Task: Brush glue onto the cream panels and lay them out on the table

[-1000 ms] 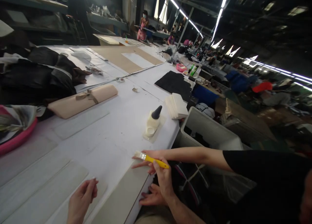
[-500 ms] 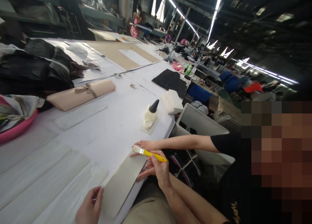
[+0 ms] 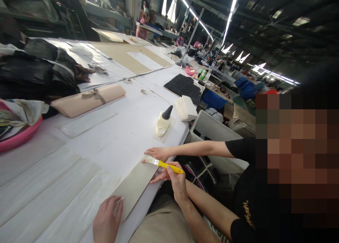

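Note:
My right hand point(image 3: 177, 184) is closed around the yellow handle of a paintbrush point(image 3: 172, 167). Its pale bristles lie over the far end of a long grey panel point(image 3: 139, 186) at the table edge. At the panel's near end, my left hand point(image 3: 107, 218) pinches the edge between thumb and fingers. A co-worker's hand point(image 3: 159, 152) rests by the panel's far end. The co-worker's other hand point(image 3: 160, 176) is at its right edge, partly behind my right hand. A cream glue bottle with a dark nozzle point(image 3: 163, 122) stands beyond.
Several whitish strips point(image 3: 50, 186) lie at left, near a pink basin point(image 3: 29, 135). A beige roll point(image 3: 90, 100) is tied with a ribbon. White blocks point(image 3: 186, 108) and a black sheet point(image 3: 182, 87) lie farther back. A grey bin point(image 3: 212, 125) stands beside the table.
The panel's near end and my left hand have shifted right and slightly away. The brush in my right hand has moved slightly right. The co-worker has leaned in closer.

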Action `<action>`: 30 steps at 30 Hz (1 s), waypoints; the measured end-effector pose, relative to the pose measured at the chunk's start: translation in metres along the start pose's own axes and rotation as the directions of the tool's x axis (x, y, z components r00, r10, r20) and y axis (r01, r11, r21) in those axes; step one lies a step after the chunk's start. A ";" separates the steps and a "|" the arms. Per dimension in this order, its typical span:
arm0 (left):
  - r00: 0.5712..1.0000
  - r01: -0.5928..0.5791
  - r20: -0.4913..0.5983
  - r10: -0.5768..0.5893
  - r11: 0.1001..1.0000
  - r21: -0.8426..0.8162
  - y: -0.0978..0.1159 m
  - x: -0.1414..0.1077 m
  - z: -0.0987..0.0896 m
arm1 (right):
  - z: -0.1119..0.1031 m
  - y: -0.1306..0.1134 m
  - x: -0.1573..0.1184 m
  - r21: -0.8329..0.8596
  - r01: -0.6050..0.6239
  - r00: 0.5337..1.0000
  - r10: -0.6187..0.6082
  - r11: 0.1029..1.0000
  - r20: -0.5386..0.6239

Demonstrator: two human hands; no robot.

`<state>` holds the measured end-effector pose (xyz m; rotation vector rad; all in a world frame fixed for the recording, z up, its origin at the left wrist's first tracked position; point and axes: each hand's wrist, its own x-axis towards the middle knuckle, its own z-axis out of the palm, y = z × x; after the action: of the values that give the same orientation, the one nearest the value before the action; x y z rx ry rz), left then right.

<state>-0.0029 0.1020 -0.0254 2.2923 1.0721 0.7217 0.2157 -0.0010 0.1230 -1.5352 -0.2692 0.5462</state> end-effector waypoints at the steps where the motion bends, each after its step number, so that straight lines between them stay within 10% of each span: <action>1: 1.000 -0.022 -0.008 0.022 1.000 0.018 -0.001 -0.001 0.001 | -0.002 0.001 0.000 -0.019 0.017 1.000 -0.017 1.000 -0.008; 20: 0.996 -0.084 -0.007 0.084 0.996 0.037 -0.009 -0.015 0.008 | 0.000 -0.002 -0.005 -0.085 0.047 0.999 -0.046 0.995 0.011; 30: 0.991 0.074 -0.102 -0.082 0.994 -0.082 -0.001 -0.023 -0.008 | -0.004 0.008 -0.005 -0.087 0.007 1.000 -0.005 0.996 0.023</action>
<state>-0.0212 0.0859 -0.0265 2.1547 1.1546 0.8462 0.2124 -0.0072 0.1160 -1.6129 -0.3185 0.5540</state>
